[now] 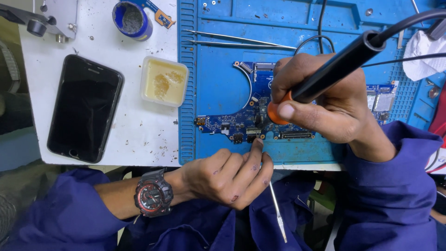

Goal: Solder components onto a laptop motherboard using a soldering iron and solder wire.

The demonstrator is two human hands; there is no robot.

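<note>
A blue circuit board [232, 122] lies on a blue work mat [218, 88]. My right hand [325, 100] grips a black soldering iron [344, 62] with an orange collar, its tip hidden down against the board. My left hand [230, 176], wearing a black and red watch [153, 193], pinches a thin metal tool [278, 211] at the board's near edge; the tool's tail hangs down over my blue sleeve.
A dark phone [83, 109] lies on the white table at left. A small tub of yellowish flux [163, 81] stands beside the mat. Metal tweezers [237, 39] rest on the mat's far part. A blue round pot [132, 18] and a white cloth [423, 53] sit near the back.
</note>
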